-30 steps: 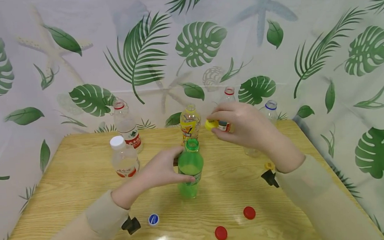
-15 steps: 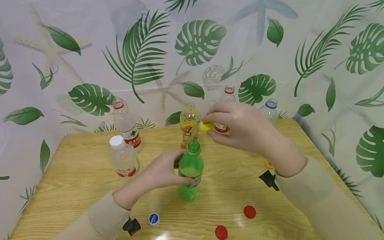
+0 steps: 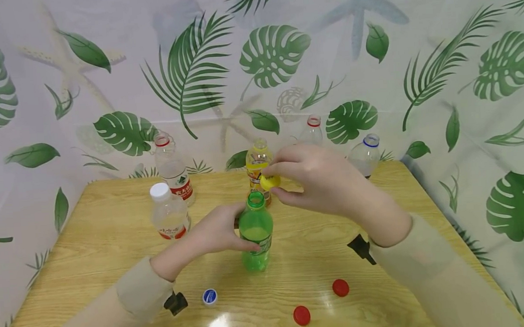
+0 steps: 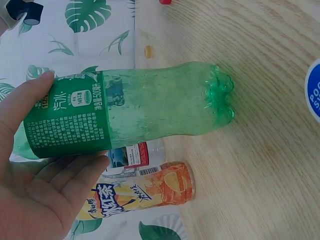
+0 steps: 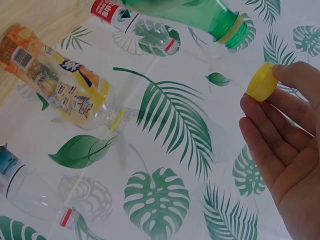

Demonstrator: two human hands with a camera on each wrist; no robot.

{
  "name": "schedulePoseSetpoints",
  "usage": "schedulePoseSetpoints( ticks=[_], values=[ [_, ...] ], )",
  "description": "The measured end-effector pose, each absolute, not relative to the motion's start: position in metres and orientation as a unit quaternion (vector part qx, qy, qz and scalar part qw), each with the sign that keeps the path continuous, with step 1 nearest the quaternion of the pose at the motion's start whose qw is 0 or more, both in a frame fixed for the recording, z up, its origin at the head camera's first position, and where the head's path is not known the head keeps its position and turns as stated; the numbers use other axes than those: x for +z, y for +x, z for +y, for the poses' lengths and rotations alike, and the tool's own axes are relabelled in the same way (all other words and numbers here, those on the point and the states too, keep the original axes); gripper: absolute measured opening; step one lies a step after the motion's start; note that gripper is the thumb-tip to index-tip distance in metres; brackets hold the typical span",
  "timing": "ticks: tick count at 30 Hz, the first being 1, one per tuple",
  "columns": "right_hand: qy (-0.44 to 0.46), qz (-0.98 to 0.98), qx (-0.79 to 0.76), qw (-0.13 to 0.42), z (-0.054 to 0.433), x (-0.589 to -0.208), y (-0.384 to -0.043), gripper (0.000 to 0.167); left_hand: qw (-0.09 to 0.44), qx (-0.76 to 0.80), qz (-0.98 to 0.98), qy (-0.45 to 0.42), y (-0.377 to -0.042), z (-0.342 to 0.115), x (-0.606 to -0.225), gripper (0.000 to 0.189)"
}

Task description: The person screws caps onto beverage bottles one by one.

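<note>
My left hand (image 3: 218, 229) grips a green plastic bottle (image 3: 256, 226) round its label, thumb on the near side and fingers behind. The bottle's mouth is uncapped, and in the left wrist view its ribbed base (image 4: 220, 97) shows. Between thumb and fingertips my right hand (image 3: 317, 177) pinches a yellow bottle cap (image 5: 262, 82), which hangs just above and to the right of the green bottle's mouth, apart from it. Behind the green bottle stands an uncapped iced tea bottle (image 5: 60, 80) with a yellow neck ring.
Uncapped clear bottles stand at the back: one red-ringed at left (image 3: 179, 173), another (image 3: 311, 133) behind my right hand, and a blue-ringed one (image 3: 364, 156) at right. A white-capped bottle (image 3: 168, 214) stands left. Red caps (image 3: 340, 287) and a blue-and-white cap (image 3: 209, 296) lie in front.
My right hand has moved left with the yellow cap, from beside the iced tea bottle to near the green bottle's mouth. The green bottle has shifted slightly, still in my left hand.
</note>
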State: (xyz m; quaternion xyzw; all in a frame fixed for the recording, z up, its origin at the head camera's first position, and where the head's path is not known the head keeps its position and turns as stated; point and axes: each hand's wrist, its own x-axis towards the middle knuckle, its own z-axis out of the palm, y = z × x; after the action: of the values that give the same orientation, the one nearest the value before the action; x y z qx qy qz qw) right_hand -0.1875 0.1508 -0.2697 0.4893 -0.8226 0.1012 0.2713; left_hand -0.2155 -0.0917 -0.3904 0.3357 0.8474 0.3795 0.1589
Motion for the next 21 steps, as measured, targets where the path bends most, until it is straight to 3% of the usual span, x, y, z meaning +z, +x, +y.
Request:
schedulePoseSetpoints(
  ticks=[21],
  values=[
    [0.514,-0.815,0.094,0.251,0.129,-0.284,-0.183,0.023,0.154,0.382,0.844,0.342,-0.217,-0.092,-0.393,0.054]
  ],
)
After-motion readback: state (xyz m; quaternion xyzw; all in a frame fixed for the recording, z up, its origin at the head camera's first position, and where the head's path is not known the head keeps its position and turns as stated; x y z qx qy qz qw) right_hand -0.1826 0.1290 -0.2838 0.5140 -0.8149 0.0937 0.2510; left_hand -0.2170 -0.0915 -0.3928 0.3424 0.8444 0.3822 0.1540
